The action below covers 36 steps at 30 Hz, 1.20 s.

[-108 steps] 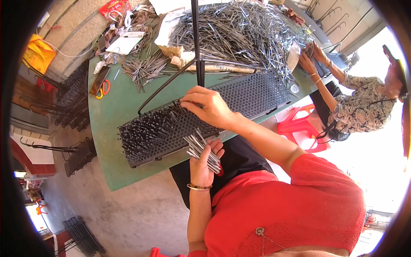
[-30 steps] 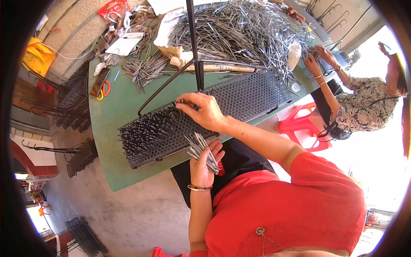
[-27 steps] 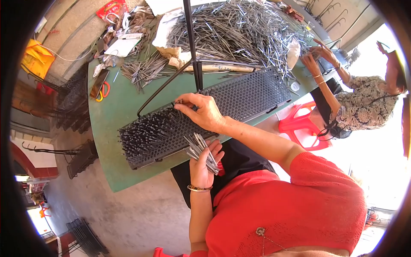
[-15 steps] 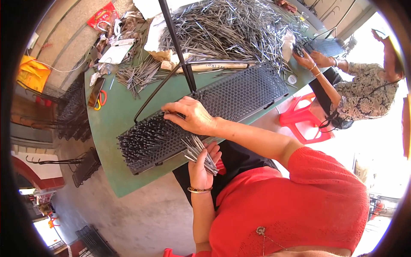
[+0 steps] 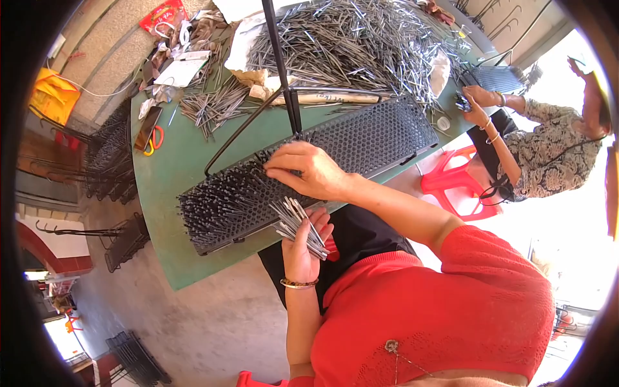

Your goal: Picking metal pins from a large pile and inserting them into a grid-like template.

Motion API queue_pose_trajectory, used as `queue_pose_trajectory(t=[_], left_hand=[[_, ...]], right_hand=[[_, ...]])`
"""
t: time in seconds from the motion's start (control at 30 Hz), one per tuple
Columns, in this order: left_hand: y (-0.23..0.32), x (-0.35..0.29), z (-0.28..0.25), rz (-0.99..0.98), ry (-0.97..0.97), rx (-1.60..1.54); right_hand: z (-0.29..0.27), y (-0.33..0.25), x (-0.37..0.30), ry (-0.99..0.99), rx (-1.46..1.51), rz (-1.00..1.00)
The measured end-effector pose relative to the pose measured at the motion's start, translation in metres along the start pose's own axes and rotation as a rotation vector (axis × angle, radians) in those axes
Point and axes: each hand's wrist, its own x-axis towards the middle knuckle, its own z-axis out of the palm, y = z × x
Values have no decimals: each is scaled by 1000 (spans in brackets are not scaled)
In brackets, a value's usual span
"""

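Across my left palm (image 5: 302,248) lies a loose bundle of thin grey metal rods (image 5: 293,216), with my thumb over it, just off the near edge of a long black perforated rack (image 5: 367,138). My right hand (image 5: 308,171) is above the rack's middle, thumb and fingers brought together beside the standing rods. What sits between those fingertips is too small to make out. Many dark rods (image 5: 222,206) stand packed in the holes of the rack's left part, while the holes to the right show bare. A black bar frame (image 5: 277,58) rises from the rack's far side.
A large heap of rods (image 5: 348,48) covers the far side of the green table (image 5: 155,213). Scissors (image 5: 155,140), a phone (image 5: 148,128) and papers (image 5: 184,69) lie at left. A co-worker (image 5: 548,142) handles rods at right, near a red stool (image 5: 454,184).
My right hand has shifted slightly right along the rack, its fingers now lower and closer together. My left hand keeps its bundle. The co-worker's hands have moved a little.
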Motion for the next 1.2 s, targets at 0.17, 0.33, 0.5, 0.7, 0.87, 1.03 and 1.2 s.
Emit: queue_pose_trajectory(t=[0.17,0.33,0.5,0.7,0.87,1.03,1.2], left_hand=[[6,0,14,79,2,-8],[0,5,9,93,-30,9],[-5,9,6,-6,6,0],[-5,9,7,-53,38,-92],[-5,7,-1,-43,64,-79],[-4,6,1,-52,78,-18],[-4,5,1,-54,62,-40]], right_hand=[[-21,-8,-24,-491,254,480],[-32,-7,-15,-492,381,701],[-27,-2,7,-113,347,617],[0,15,12,-26,231,395],[6,17,8,-48,224,400],[9,14,3,-1,88,274],[13,18,-4,-17,-24,139]])
